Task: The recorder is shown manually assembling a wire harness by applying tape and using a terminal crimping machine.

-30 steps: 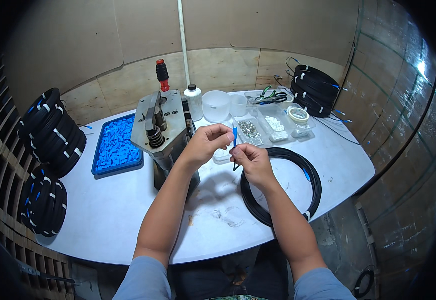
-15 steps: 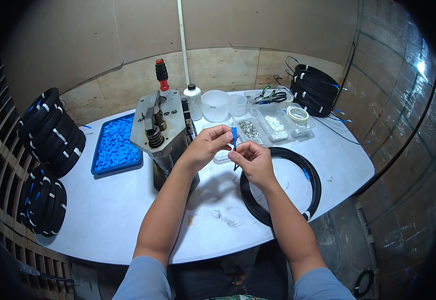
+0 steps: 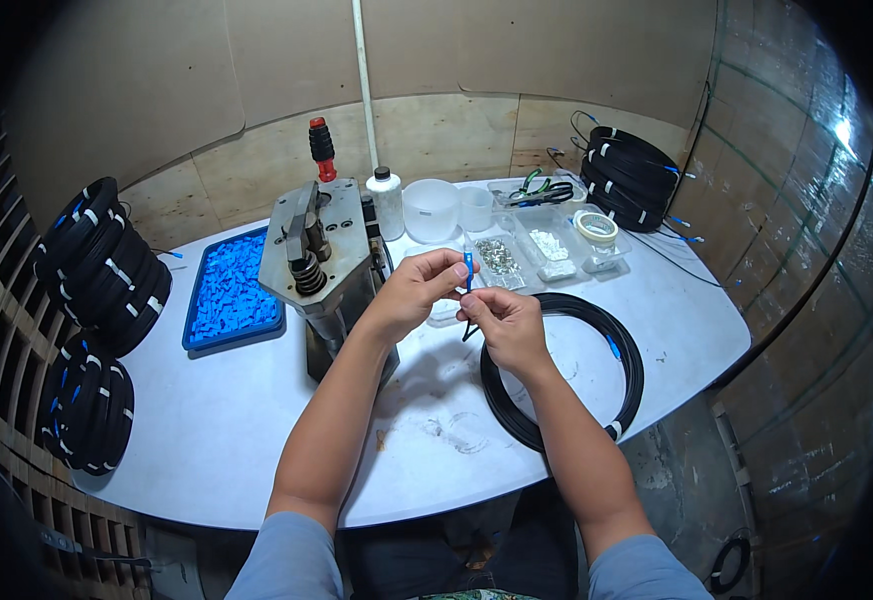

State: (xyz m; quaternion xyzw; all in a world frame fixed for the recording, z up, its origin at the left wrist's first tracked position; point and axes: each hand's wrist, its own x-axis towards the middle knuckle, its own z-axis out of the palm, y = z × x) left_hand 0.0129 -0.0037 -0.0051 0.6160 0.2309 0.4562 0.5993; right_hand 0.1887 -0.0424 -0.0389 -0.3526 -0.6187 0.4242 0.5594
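Above the middle of the table, my left hand [image 3: 415,290] pinches a small blue cable connector [image 3: 469,262] between thumb and fingers. The connector stands nearly upright, its upper end showing past the fingertips. Just below it, my right hand [image 3: 509,325] is closed on the black cable [image 3: 469,331] running down from the connector. A short bend of that cable shows under my right fingertips. My right wrist is over the edge of a coil of black cable [image 3: 633,375] lying on the table, with another blue connector [image 3: 614,347] at its inner side.
A metal press [image 3: 329,240] stands left of my hands, beside a blue tray [image 3: 191,335] of small blue parts. Behind are a white bottle [image 3: 386,200], a tub [image 3: 432,212], and clear boxes [image 3: 502,262] of small parts. Cable coils are stacked left [image 3: 107,265] and back right [image 3: 629,180].
My right fingertips have moved slightly up the cable, closer to the connector. The connector looks slightly turned in my left fingers. The cable's bend has shifted a little left.
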